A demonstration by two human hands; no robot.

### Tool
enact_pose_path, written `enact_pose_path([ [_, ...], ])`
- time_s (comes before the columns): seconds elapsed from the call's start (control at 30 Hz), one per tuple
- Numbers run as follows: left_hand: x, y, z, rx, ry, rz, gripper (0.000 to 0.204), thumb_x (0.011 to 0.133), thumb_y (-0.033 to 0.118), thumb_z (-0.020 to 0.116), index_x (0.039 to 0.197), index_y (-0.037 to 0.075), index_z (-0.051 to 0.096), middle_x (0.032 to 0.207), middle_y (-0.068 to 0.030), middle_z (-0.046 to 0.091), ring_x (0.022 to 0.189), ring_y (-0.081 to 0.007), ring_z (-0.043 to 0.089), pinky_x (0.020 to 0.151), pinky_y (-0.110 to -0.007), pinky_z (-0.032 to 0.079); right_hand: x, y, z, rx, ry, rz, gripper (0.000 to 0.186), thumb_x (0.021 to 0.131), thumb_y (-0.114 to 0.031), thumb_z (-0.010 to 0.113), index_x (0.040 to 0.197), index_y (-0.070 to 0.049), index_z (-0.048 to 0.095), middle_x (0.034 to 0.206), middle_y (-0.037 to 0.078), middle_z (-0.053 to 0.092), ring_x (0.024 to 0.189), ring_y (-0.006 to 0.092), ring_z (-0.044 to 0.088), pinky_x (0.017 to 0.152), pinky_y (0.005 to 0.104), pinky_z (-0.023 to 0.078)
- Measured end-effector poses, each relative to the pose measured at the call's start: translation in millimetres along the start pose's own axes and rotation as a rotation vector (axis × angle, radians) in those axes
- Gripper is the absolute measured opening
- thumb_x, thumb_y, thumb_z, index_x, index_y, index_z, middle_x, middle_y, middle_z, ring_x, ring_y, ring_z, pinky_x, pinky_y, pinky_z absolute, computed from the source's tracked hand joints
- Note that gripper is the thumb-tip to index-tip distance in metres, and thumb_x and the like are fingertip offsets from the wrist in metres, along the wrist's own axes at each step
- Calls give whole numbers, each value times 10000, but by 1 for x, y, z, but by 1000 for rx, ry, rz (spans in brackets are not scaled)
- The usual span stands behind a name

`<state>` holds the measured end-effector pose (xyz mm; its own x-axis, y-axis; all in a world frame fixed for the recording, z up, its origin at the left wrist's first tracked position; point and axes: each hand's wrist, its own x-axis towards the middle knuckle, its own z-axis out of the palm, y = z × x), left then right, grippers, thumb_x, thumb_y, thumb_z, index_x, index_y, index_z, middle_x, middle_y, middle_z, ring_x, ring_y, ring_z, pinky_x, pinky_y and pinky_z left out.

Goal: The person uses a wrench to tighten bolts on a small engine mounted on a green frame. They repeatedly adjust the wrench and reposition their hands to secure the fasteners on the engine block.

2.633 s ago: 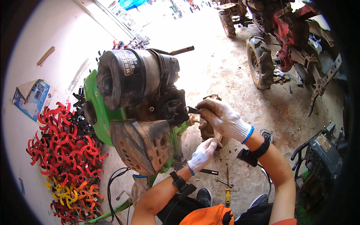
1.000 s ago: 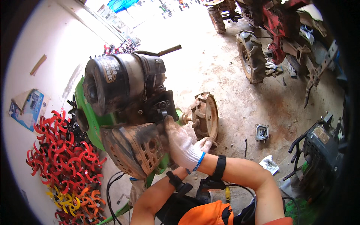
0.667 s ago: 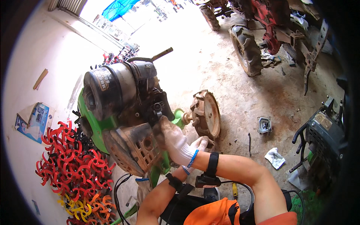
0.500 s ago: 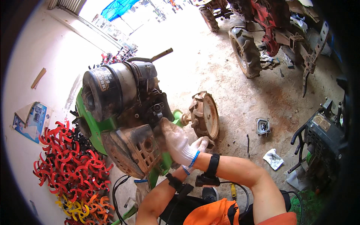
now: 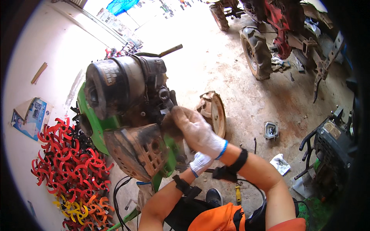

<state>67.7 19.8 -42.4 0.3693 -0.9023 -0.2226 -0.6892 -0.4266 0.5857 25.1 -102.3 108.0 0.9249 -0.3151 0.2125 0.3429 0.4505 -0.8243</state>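
My right hand (image 5: 192,126), in a soiled white knit glove, grips a metal wrench (image 5: 167,100) whose ring end sits raised at the dark engine (image 5: 127,88). My left hand (image 5: 201,162), gloved with a blue-edged cuff, is low behind my right hand; its fingers are hidden. Below the engine is a dusty slotted metal cover (image 5: 137,148) on the green machine body (image 5: 93,129). A muddy lugged wheel (image 5: 218,113) stands just beyond my hands.
At right are a red tractor (image 5: 281,34) and another dark engine (image 5: 331,142). On the floor lie a metal part (image 5: 271,130), a white rag (image 5: 280,164) and a yellow-handled screwdriver (image 5: 238,194). Piled red tiller blades (image 5: 69,158) lie along the white wall (image 5: 34,57) at left.
My right hand has risen and moved rightward from the cover, bringing the wrench up into view. My left hand's fingers, seen by the wheel earlier, are now behind my right hand.
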Motion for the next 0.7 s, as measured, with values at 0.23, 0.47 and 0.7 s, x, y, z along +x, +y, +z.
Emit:
enact_pose_path([
  [0.23, 6, 20, -3, -605, 95, -132, 467, 1143, 418, 500, 1223, -7, 676, 1048, -151, 714, 970, -224, 631, 937, -391, 520, 5, -14, -69, -518, 33, -190, 265, 1087, -167, 664, 1297, -8, 691, 1055, 132, 760, 906, 197, 718, 816, 364, 597],
  [0.47, 7, 15, -2, -538, 74, -138, 482, 1144, 435, 493, 1239, -5, 665, 1054, -147, 706, 990, -232, 623, 959, -399, 507, 27, -58, -66, -935, -257, -217, 358, 1091, -308, 652, 1326, -44, 705, 1116, 166, 777, 1003, 289, 753, 909, 403, 597],
  [0.7, 11, 19, -7, -513, 71, -182, 460, 1151, 427, 488, 1178, 39, 733, 1039, -56, 706, 948, -140, 606, 887, -321, 513, 75, -83, -65, -1231, -469, -268, 350, 1096, -307, 634, 1346, -85, 737, 1178, 152, 790, 1039, 315, 758, 945, 424, 604],
])
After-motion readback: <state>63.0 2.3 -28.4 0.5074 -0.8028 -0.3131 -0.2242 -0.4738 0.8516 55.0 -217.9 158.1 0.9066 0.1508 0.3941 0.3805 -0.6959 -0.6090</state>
